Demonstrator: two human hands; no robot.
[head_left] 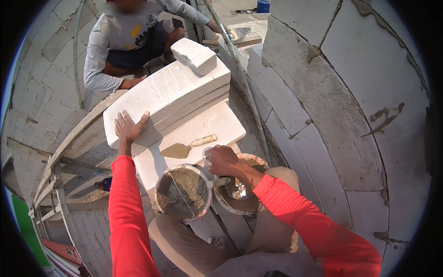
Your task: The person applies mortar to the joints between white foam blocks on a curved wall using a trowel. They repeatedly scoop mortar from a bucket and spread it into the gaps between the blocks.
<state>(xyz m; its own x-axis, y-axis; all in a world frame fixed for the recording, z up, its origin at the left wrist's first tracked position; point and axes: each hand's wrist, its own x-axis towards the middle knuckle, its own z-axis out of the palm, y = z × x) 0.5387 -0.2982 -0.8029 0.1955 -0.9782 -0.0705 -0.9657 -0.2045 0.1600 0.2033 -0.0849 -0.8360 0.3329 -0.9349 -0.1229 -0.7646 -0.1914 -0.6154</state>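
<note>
My left hand (130, 127) lies with its fingers spread on the near end of a stack of long white concrete blocks (173, 90). Above the two buckets, my right hand (224, 160) is closed, its fingers curled at a small greyish thing (206, 153) I cannot make out. A pointed trowel (177, 150) with a worn handle lies on the lower white block (217, 122). Grey mortar fills much of the left bucket (207, 203); the right bucket (224, 203) holds murky water. A mortar-crusted handle (218, 183) lies across where their rims meet.
Across the stack a co-worker (134, 41) in a grey long-sleeved shirt crouches, one hand by another trowel (241, 34). A short block piece (196, 55) sits on the stack's far end. A block wall (323, 106) rises at right; wooden scaffolding (60, 184) stands at left.
</note>
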